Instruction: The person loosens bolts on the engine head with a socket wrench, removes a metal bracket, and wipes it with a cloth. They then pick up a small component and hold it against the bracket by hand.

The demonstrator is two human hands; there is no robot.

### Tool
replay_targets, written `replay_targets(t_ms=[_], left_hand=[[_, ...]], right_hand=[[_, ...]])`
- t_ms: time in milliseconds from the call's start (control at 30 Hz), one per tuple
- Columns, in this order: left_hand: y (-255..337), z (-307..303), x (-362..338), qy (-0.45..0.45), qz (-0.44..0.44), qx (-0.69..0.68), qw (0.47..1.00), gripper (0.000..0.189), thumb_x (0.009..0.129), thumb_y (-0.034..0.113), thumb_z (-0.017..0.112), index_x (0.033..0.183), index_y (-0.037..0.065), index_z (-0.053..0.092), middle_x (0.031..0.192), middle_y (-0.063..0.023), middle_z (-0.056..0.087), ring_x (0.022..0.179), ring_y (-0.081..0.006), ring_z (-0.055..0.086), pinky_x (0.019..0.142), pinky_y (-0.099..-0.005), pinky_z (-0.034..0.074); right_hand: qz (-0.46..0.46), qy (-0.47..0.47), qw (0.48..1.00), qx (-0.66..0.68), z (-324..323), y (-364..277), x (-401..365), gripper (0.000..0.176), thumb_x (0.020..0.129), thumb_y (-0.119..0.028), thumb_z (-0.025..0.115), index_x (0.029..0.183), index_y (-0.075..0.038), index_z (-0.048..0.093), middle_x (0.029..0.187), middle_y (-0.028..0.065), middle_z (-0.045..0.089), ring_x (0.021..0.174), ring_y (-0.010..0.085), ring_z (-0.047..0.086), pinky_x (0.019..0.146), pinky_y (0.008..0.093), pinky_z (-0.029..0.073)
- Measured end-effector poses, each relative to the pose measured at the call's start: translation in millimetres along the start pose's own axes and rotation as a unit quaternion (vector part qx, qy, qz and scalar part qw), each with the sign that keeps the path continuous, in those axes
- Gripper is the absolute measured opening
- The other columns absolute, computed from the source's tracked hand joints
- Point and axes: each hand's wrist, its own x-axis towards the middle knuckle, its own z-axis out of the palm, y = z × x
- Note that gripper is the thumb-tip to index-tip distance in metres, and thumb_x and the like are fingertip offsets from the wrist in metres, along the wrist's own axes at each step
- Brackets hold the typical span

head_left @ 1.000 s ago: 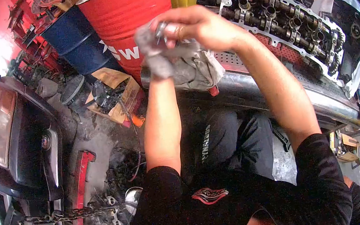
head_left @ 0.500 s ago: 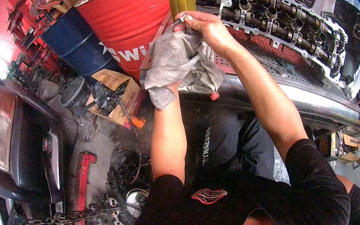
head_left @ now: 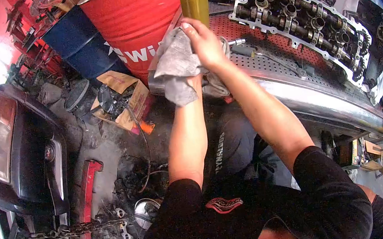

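Note:
A grey, stained cloth (head_left: 177,62) hangs over my left hand, whose fingers are wrapped in it and mostly hidden. My right hand (head_left: 205,43) presses its closed fingers against the upper right side of the cloth. Any small part inside the cloth is hidden from view. Just behind the hands stands an open gold bottle (head_left: 194,3). To the right, on a perforated metal bench (head_left: 272,60), lie a socket tool (head_left: 238,42) and a screwdriver-like tool (head_left: 244,51). A cylinder head with camshafts (head_left: 300,19) rests farther back on the bench.
Behind the hands stand a red drum (head_left: 137,23) and a blue drum (head_left: 83,44). An open cardboard box (head_left: 136,98) with dark parts sits on the floor. A dark vehicle front (head_left: 22,145) is at the left. The bench's rounded metal edge (head_left: 317,98) runs along the right.
My right hand has moved down and closer to the cloth. The cloth has shifted and bunched, and the tools on the bench beside it now show.

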Motion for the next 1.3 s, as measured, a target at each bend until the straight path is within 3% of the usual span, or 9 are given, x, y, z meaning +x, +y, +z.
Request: replay_targets(t_ms=[200,333,500,667,767,867,1133,1233,1300], left_hand=[[-33.7,19.2,-13.2,-0.032,-0.189,-0.531,0.826,0.046,0.075,0.033,0.067,0.11,0.004,0.06,0.102,-0.0159,0.062,0.094,-0.0322,0.062,0.084,-0.0424,0.05],[-51.1,10.8,4.9,-0.032,-0.199,-0.573,0.795,0.044,0.078,0.034,0.064,0.109,0.005,0.06,0.101,-0.0151,0.062,0.094,-0.0307,0.062,0.083,-0.0415,0.05],[-61.5,4.9,14.1,-0.017,-0.217,-0.571,0.792,0.041,0.081,0.036,0.059,0.109,0.005,0.059,0.1,-0.0142,0.062,0.093,-0.0288,0.061,0.083,-0.0404,0.05],[-69.7,5.2,23.3,-0.015,-0.216,-0.583,0.783,0.039,0.085,0.037,0.055,0.108,0.006,0.059,0.099,-0.0133,0.062,0.092,-0.0269,0.061,0.082,-0.0394,0.05],[-74.0,10.8,29.6,-0.045,-0.208,-0.6,0.771,0.039,0.087,0.038,0.052,0.108,0.006,0.059,0.099,-0.0127,0.063,0.092,-0.0258,0.061,0.082,-0.0387,0.05],[-78.3,13.2,30.6,-0.049,-0.199,-0.627,0.752,0.039,0.089,0.039,0.049,0.108,0.007,0.059,0.098,-0.0121,0.063,0.092,-0.0247,0.061,0.082,-0.0381,0.05],[-86.0,22.7,21.3,-0.053,-0.177,-0.662,0.726,0.039,0.095,0.041,0.042,0.107,0.008,0.059,0.097,-0.0107,0.063,0.091,-0.0217,0.061,0.081,-0.0364,0.051],[-87.0,25.1,20.9,-0.057,-0.174,-0.671,0.719,0.04,0.097,0.042,0.04,0.106,0.008,0.059,0.096,-0.0101,0.063,0.091,-0.0205,0.061,0.08,-0.0357,0.051],[-89.7,26.6,23.9,-0.053,-0.173,-0.673,0.717,0.041,0.099,0.043,0.038,0.106,0.008,0.059,0.096,-0.0097,0.063,0.09,-0.0198,0.061,0.08,-0.0353,0.051]], right_hand=[[-0.167,-0.104,0.924,-0.328,17.9,-19.3,-95.1,0.064,0.082,-0.037,0.07,0.136,-0.007,0.052,0.15,0.0426,0.008,0.143,0.053,0.013,0.118,0.047,0.022],[-0.181,-0.037,0.954,-0.236,-8.1,-62.2,-64.5,0.024,0.088,-0.028,0.067,0.095,-0.005,0.07,0.075,0.0097,0.07,0.068,0.0258,0.07,0.06,0.0391,0.053],[0.096,-0.161,0.95,0.248,15.7,-17.6,13.5,0.039,0.097,-0.014,0.053,0.13,0.006,0.045,0.093,0.0197,0.069,0.06,0.0243,0.068,0.048,0.0334,0.056],[0.064,-0.044,0.985,0.157,13.7,-11.1,-12.6,0.047,0.091,-0.018,0.064,0.129,0.003,0.047,0.084,0.0157,0.069,0.061,0.0232,0.066,0.051,0.0332,0.054],[-0.172,0.109,0.911,-0.358,3.9,4.5,-18.3,0.069,0.077,-0.036,0.076,0.13,0.0,0.05,0.106,0.0194,0.065,0.104,0.0352,0.061,0.097,0.0442,0.047],[-0.231,0.113,0.933,-0.253,20.2,8.9,2.2,0.074,0.078,-0.042,0.072,0.135,-0.003,0.048,0.129,0.0239,0.055,0.123,0.0385,0.05,0.108,0.0451,0.036],[-0.267,-0.041,0.852,-0.449,21.4,13.0,-45.2,0.084,0.08,-0.047,0.065,0.146,-0.003,0.039,0.151,0.0343,0.026,0.136,0.0493,0.034,0.114,0.048,0.03],[-0.27,-0.209,0.82,-0.459,-9.1,-28.5,-80.0,0.07,0.078,-0.047,0.067,0.134,-0.006,0.056,0.145,0.0342,0.036,0.13,0.0451,0.045,0.109,0.0493,0.037],[-0.167,-0.33,0.852,-0.369,-32.5,-61.2,-45.3,0.045,0.084,-0.045,0.067,0.105,-0.005,0.07,0.096,0.0208,0.07,0.093,0.0296,0.07,0.082,0.0429,0.056]])
